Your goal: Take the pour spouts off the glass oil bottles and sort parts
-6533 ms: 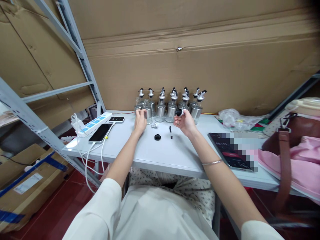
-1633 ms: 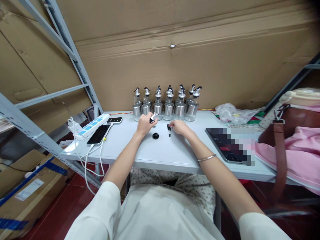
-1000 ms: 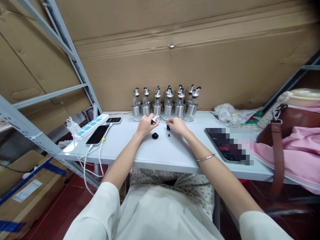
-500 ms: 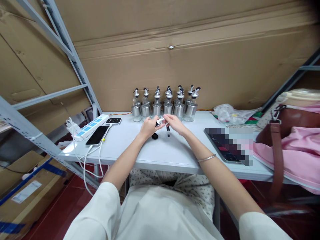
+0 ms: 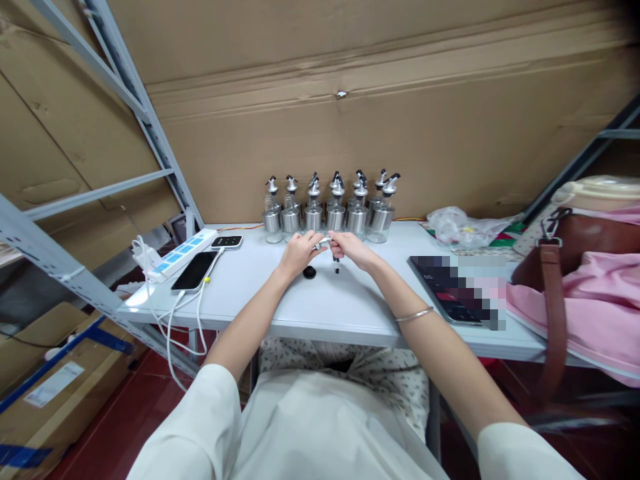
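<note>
The left hand (image 5: 299, 252) and right hand (image 5: 351, 248) meet just above the counter (image 5: 350, 307). The fingers of both are pinched shut on 1 small silvery spout (image 5: 323, 242), held between them close in front of the row of glass bottles (image 5: 336, 217). A black cap (image 5: 309, 272) lies on the counter just below the left hand. A phone (image 5: 193, 270) and power strip (image 5: 183, 252) sit well off to the left.

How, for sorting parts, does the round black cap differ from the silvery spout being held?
The round black cap is dark, flat; the silvery spout pale, elongated. The cap lies on the white table; the spout is in the grip of the left hand and right hand.
</note>
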